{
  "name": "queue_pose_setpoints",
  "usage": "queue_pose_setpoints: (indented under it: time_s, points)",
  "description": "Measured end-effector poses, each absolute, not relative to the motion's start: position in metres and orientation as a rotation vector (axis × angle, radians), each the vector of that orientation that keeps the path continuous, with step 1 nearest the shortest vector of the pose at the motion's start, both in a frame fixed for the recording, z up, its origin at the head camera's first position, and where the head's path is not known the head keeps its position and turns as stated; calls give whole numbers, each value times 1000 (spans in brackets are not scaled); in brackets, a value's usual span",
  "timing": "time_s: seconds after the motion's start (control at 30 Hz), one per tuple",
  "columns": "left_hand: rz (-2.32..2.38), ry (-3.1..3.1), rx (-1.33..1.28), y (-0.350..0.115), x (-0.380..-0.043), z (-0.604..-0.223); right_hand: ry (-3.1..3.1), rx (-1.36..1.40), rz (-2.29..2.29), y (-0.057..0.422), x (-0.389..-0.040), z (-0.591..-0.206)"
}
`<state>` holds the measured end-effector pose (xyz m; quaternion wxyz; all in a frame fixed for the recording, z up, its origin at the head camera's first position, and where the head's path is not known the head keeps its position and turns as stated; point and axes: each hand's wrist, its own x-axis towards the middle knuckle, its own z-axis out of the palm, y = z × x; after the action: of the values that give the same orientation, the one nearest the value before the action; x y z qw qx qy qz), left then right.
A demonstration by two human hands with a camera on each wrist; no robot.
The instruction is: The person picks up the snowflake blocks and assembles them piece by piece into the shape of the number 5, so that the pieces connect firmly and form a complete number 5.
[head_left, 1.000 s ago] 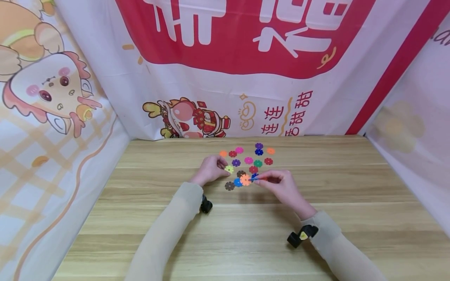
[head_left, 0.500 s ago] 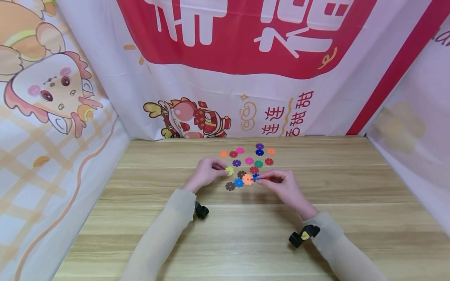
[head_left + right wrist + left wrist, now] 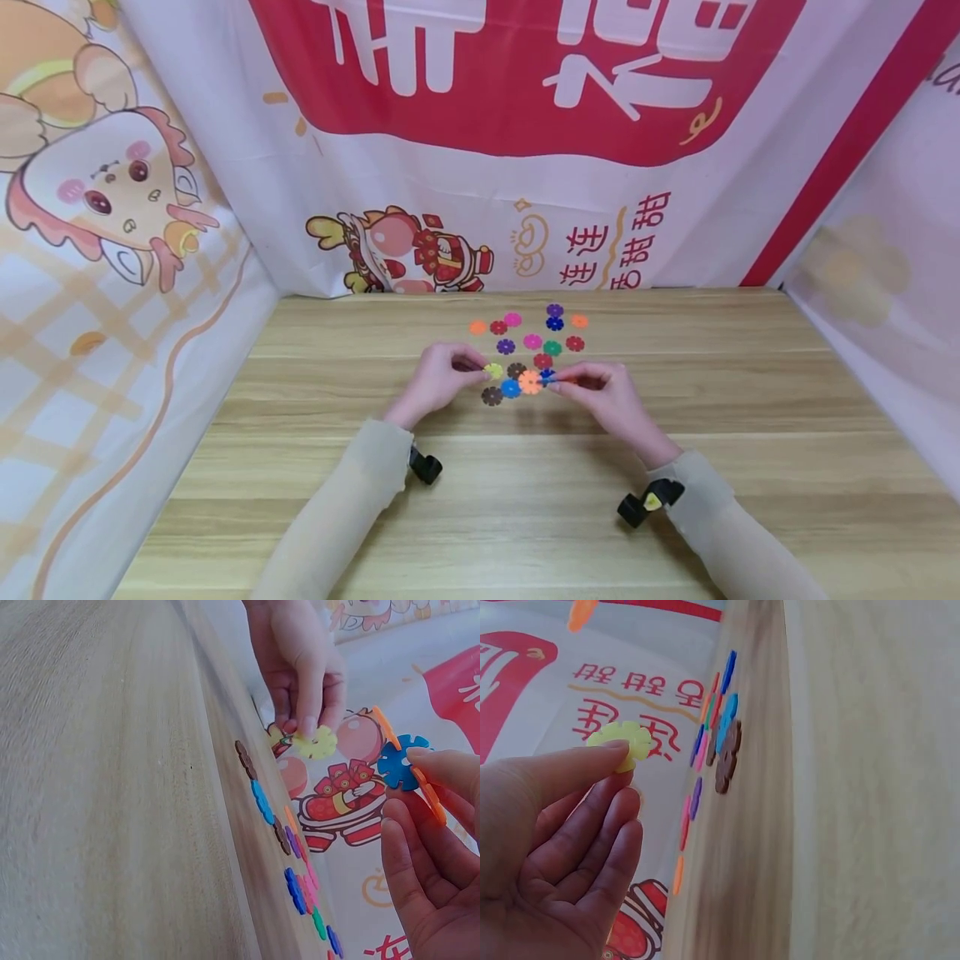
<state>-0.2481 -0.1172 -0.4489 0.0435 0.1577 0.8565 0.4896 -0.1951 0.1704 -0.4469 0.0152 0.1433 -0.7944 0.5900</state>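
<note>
Between thumb and fingertips, my left hand (image 3: 438, 379) pinches a yellow snowflake disc (image 3: 630, 742) by its edge, raised off the table. My right hand (image 3: 611, 400) pinches a blue snowflake disc (image 3: 401, 761) that has two orange discs slotted onto opposite edges. One orange disc (image 3: 530, 382) faces the left hand; the other orange disc (image 3: 430, 796) sits close to the right fingers. A small gap separates the yellow disc from the joined pieces. Below lie a brown disc (image 3: 492, 396) and a loose blue disc (image 3: 511, 388).
Several more discs lie flat on the wooden table (image 3: 525, 500) beyond the hands, among them a green disc (image 3: 552, 348), a pink disc (image 3: 532, 342) and a purple disc (image 3: 506, 346). A printed cloth (image 3: 450, 183) hangs along the back edge.
My left hand has picked the yellow disc up from the table and drawn it slightly nearer. The right hand has barely shifted, still holding the joined discs.
</note>
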Motion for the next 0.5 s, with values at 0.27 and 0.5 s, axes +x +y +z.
queue_pose_setpoints:
  time_s: [0.27, 0.5]
  points:
    - [1543, 2600, 555, -112, -231, -439, -2495, 431, 1830, 171, -195, -446]
    - [1555, 2544, 617, -108, -218, -432, -2517, 425, 1809, 171, -195, -448]
